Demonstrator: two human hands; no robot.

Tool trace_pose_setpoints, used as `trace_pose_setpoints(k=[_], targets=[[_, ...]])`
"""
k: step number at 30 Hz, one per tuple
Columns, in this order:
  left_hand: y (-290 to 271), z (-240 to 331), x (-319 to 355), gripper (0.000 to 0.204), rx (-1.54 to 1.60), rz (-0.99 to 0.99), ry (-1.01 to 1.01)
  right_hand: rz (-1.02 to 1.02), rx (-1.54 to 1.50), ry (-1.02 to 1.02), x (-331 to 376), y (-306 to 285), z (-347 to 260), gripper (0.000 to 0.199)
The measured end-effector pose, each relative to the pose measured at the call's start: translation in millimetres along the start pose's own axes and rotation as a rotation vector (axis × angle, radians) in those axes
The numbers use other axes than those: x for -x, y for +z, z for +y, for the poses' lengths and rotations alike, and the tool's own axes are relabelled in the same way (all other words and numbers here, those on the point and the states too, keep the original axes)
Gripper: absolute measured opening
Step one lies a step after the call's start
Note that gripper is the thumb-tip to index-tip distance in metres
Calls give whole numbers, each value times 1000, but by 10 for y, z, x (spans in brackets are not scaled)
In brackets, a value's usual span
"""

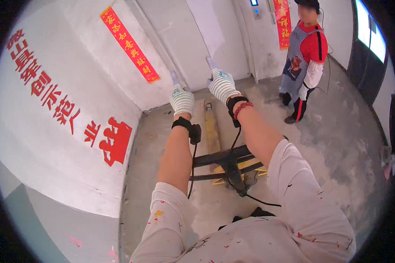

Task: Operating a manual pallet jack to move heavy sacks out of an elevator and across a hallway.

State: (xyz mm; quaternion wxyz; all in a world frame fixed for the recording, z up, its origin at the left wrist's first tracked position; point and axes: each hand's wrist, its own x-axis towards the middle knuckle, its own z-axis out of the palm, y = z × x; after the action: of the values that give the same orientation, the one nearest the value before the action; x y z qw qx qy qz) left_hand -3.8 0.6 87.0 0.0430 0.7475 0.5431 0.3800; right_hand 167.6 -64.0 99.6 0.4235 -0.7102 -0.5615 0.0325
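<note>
Both my arms reach forward, with striped white gloves on the hands. My left hand points ahead with its index finger stretched out and the other fingers curled. Beside it, my right hand also extends its index finger, with the thumb apart. Neither hand holds anything. They are in front of grey metal double doors; whether a fingertip touches them I cannot tell. Black straps with small boxes circle both wrists, and a red bead bracelet is on the right one. Below my arms stands a yellow pallet jack with a black handle.
At the right, a person in a striped apron and red shirt stands facing this way. A lit control panel is beside the doors. Red banners hang on the walls. Black cables run from my wrists.
</note>
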Motion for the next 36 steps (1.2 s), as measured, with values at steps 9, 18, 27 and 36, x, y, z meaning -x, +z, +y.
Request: trace_pose_setpoints(k=[9, 18, 27, 36], targets=[[-61, 77, 65, 87, 24, -24, 1, -40, 38, -28, 33, -30, -37, 92], [1025, -1020, -35, 39, -422, -769, 663, -508, 370, -153, 47, 521, 375, 51], [1038, -727, 170, 33, -71, -1243, 139, -836, 473, -165, 426, 1054, 846, 47], [906, -569, 232, 34, -201, -1320, 148, -982, 427, 18, 92, 1895, 1191, 74]])
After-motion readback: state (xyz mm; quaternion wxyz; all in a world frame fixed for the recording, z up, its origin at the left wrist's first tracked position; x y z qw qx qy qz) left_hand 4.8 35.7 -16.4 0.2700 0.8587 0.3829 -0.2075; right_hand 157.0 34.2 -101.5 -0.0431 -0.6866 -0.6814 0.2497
